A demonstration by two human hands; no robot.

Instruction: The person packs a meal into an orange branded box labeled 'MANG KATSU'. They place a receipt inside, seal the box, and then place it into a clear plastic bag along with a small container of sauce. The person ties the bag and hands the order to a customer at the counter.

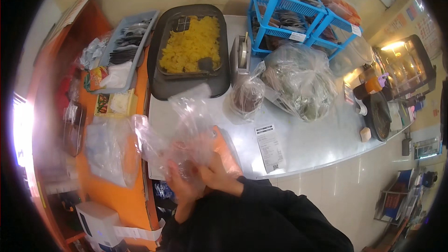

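Note:
A clear plastic bag (192, 112) is gathered between my two hands above the near left part of the metal table, its loose top spreading up and to the left. My left hand (181, 184) grips its lower part from the left. The fingers of my right hand (218, 176) close on the bag from the other side. Something brownish shows through the plastic between them, too blurred to name. Just beyond my right hand lies an orange-brown sheet or stack of wrapping paper (228, 151), partly covered by the hands and bag.
On the metal table (310, 144) lie a printed receipt (269, 149) and filled plastic bags (301, 81). A dark tray of yellow rice (193, 42) sits behind. Blue racks (284, 14) stand at the back. The orange counter (116, 198) holds a cutlery tray (126, 49) and clear bags (112, 151).

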